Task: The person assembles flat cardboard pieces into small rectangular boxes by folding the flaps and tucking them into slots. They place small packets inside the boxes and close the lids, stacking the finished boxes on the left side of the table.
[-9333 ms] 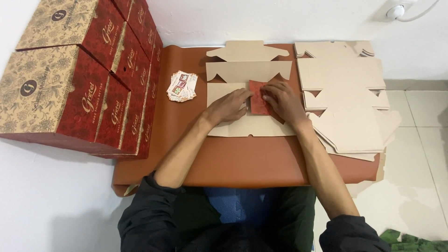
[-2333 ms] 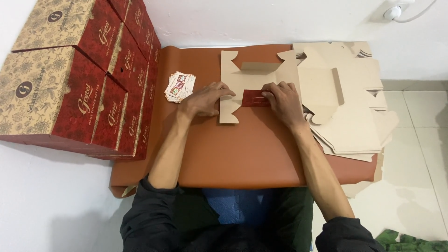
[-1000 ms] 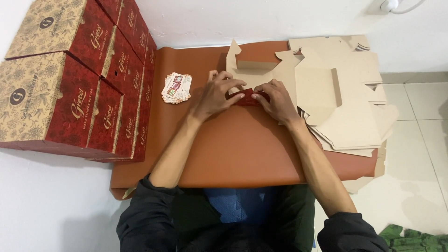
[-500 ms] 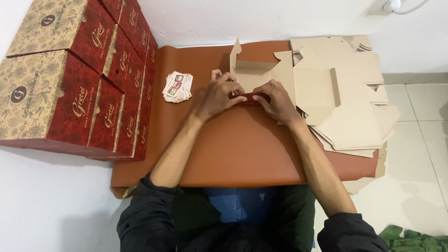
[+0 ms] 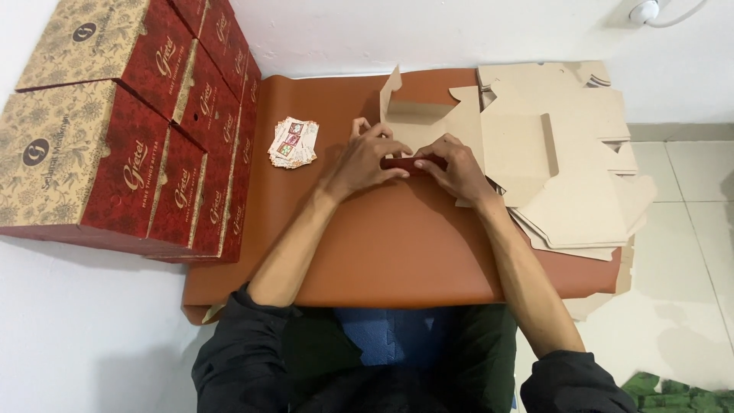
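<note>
Left hand (image 5: 365,159) and right hand (image 5: 456,164) each grip the partly folded cardboard blank (image 5: 428,126), fingers clenched on its red edge. The blank rests on the brown bench (image 5: 397,245), beside the flat blanks stack (image 5: 581,153).

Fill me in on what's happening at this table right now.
A person is folding a cardboard box blank on a brown mat. The left hand and right hand both press on its near edge, where a red side shows, and one flap stands up at the back. A stack of flat blanks lies to the right, finished red boxes to the left, beside a small pile of stickers.
</note>
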